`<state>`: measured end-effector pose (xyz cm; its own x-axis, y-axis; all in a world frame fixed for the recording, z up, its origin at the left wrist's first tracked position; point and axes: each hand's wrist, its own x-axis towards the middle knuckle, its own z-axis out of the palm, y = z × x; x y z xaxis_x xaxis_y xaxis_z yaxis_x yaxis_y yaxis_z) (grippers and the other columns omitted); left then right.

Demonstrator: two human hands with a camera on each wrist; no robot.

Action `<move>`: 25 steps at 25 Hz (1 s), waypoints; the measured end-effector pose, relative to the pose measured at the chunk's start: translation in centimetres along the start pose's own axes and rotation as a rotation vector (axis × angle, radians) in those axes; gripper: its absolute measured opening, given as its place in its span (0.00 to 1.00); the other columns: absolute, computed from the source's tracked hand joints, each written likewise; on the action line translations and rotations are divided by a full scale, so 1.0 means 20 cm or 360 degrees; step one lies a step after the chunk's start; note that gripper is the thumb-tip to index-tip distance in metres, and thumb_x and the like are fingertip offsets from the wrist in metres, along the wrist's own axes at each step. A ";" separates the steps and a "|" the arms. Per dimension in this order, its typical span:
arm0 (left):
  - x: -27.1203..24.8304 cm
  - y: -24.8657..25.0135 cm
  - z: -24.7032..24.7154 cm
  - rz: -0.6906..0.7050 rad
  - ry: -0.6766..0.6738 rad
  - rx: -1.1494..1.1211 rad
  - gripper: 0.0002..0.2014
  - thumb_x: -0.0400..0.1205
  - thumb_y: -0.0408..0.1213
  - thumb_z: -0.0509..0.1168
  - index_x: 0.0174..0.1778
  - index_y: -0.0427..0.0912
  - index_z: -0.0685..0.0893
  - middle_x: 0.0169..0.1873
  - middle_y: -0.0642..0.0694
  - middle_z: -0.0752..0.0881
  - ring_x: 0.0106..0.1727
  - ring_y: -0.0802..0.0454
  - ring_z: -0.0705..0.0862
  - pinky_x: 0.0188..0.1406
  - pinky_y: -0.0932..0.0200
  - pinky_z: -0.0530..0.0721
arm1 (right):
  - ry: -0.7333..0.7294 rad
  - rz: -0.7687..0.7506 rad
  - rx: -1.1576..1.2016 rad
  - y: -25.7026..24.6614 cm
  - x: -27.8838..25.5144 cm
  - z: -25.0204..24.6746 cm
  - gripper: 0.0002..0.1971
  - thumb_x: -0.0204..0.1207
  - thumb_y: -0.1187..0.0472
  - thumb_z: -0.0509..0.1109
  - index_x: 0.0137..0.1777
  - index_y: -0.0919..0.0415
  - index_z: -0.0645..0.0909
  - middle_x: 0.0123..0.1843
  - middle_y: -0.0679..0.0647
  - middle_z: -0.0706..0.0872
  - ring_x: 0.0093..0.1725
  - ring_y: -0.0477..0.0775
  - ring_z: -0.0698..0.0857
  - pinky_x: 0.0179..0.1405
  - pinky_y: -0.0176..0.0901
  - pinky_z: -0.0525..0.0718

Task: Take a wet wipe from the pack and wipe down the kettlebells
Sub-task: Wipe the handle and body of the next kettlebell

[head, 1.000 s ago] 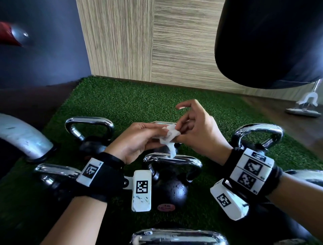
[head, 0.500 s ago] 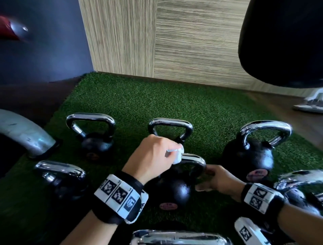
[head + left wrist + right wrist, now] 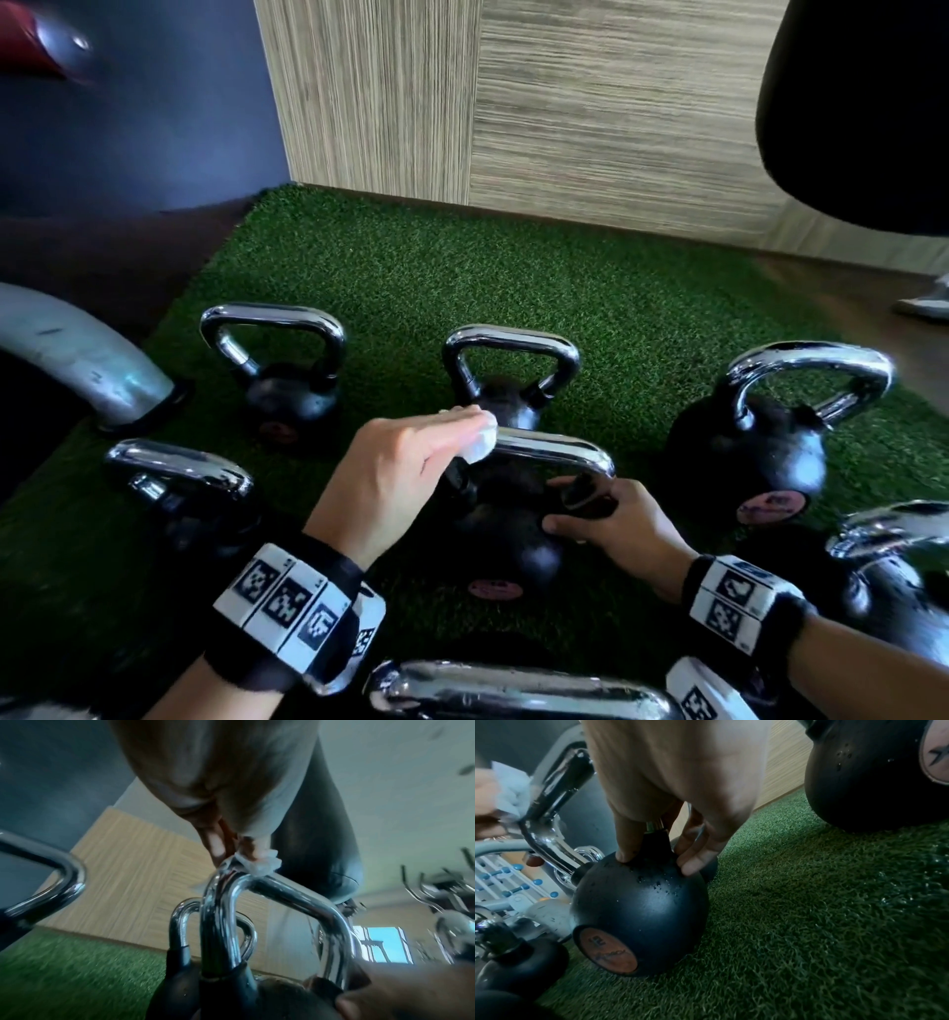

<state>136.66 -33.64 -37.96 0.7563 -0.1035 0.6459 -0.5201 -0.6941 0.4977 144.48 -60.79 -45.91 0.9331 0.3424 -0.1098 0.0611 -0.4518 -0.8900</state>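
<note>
A black kettlebell (image 3: 508,545) with a chrome handle (image 3: 560,452) stands in the middle of the green turf. My left hand (image 3: 395,478) pinches a crumpled white wet wipe (image 3: 480,447) and presses it onto the handle's left corner. The left wrist view shows the wet wipe (image 3: 259,863) bunched under my fingertips on the handle's bend (image 3: 282,890). My right hand (image 3: 616,529) grips the base of the handle's right leg, thumb and fingers (image 3: 693,860) either side, touching the kettlebell's wet ball (image 3: 639,912). The wipe pack is not in view.
Several more kettlebells surround it: back left (image 3: 292,395), back middle (image 3: 508,401), a large one on the right (image 3: 755,457), front left (image 3: 190,493), nearest me (image 3: 513,688). A grey curved tube (image 3: 77,354) lies at left. A black punching bag (image 3: 862,103) hangs upper right.
A second ago both hands held the wipe up in the air. The left hand has brought it down onto the handle and the right hand has dropped to grip the handle's base.
</note>
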 end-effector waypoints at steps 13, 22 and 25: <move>-0.22 -0.23 0.11 -0.1079 0.0174 -0.1168 0.10 0.83 0.35 0.70 0.54 0.52 0.95 0.52 0.48 0.95 0.58 0.49 0.92 0.53 0.59 0.91 | 0.0049 0.0022 -0.0136 -0.04 -0.02 -0.03 0.24 0.52 0.43 0.91 0.50 0.41 0.93 0.43 0.42 0.95 0.39 0.40 0.91 0.53 0.47 0.91; -0.28 -0.26 0.11 -0.0927 -0.0169 -0.0958 0.07 0.80 0.39 0.76 0.52 0.47 0.96 0.47 0.53 0.95 0.50 0.64 0.90 0.53 0.69 0.83 | 0.0025 -0.0056 -0.0288 -0.04 -0.03 -0.07 0.26 0.53 0.46 0.92 0.53 0.44 0.92 0.43 0.41 0.95 0.46 0.42 0.93 0.53 0.39 0.89; -0.23 -0.25 0.15 -0.0956 -0.0031 -0.0692 0.05 0.79 0.40 0.77 0.49 0.50 0.97 0.43 0.59 0.95 0.47 0.68 0.90 0.47 0.73 0.81 | -0.0034 -0.0106 -0.0376 -0.05 -0.10 -0.10 0.17 0.57 0.60 0.91 0.46 0.53 0.91 0.37 0.43 0.94 0.36 0.41 0.91 0.41 0.39 0.89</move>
<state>137.00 -31.80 -45.23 0.9649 0.1895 0.1820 -0.1219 -0.2908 0.9490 143.29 -62.62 -43.91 0.9168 0.3939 -0.0656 0.2058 -0.6068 -0.7678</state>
